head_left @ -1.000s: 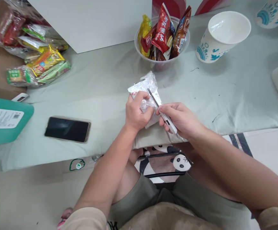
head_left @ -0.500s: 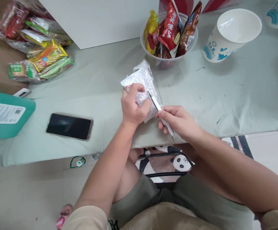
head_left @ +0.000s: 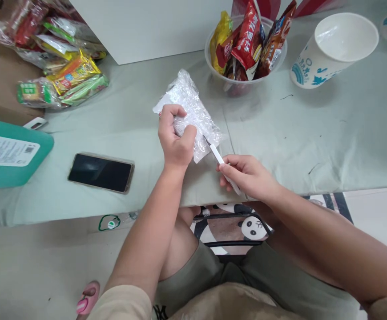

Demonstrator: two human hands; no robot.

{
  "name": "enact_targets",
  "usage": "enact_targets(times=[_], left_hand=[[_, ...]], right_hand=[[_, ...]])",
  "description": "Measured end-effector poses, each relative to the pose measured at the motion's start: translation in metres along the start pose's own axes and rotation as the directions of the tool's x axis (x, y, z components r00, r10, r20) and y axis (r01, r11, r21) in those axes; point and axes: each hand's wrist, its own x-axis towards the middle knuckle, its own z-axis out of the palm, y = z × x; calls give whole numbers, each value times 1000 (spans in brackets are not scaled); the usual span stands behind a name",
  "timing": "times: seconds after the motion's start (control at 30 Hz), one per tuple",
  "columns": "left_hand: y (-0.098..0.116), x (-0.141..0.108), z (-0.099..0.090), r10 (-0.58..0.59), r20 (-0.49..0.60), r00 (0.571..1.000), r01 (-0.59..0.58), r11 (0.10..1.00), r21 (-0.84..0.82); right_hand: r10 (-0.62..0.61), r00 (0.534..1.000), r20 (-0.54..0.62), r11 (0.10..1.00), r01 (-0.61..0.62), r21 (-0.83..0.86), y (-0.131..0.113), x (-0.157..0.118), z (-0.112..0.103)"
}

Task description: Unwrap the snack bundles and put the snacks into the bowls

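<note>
My left hand (head_left: 177,135) grips a package in clear bubble wrap (head_left: 195,106), its thumb and fingers closed around the near left side. Something white lies under the wrap at the far left corner; the contents are otherwise hidden. In my right hand (head_left: 247,175) is a slim white utility knife (head_left: 217,154), held by its handle between thumb and fingers. The dark blade tip points up and left and meets the wrap's right side, just beside my left thumb. Whether it has pierced the wrap I cannot tell.
A clear bowl (head_left: 210,60) of snack packets stands behind, with a paper cup (head_left: 335,51) to its right. A phone (head_left: 100,172) lies to the left, near a teal bottle (head_left: 16,153) and a heap of wrapped snacks (head_left: 76,80). The cloth-covered table's front edge (head_left: 80,218) crosses above my lap.
My left hand and the wrapped package have shifted left, and the package is turned. The knife tip sits lower along the wrap's right side. The camera view has shifted slightly.
</note>
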Motion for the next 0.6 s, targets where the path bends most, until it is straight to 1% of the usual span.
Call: enact_targets(times=[0.13,0.3,0.37,0.43,0.5,0.57,0.6], left_hand=[[-5,4,6,-37,-47,998,33,996,-81],[-16,7,13,-114,-46,992,106,984,-141],[-18,8,15,-155,-32,987,146,971,-189],[-16,10,15,-209,-30,978,191,937,-291],[-9,12,14,-282,-40,959,240,877,-415],[0,15,11,-360,-38,932,291,808,-513],[5,16,10,-392,-27,919,316,778,-543]], right_hand=[[-9,1000,13,998,10,-61,4,-3,-5],[-9,1000,28,996,11,-90,7,-6,-11],[-9,1000,30,995,12,-102,7,-7,-12],[-5,999,46,994,10,-106,7,-9,-14],[-2,997,81,992,12,-127,5,-10,-17],[-29,994,102,979,49,-199,3,-10,-24],[-64,994,86,962,85,-260,3,-11,-29]])
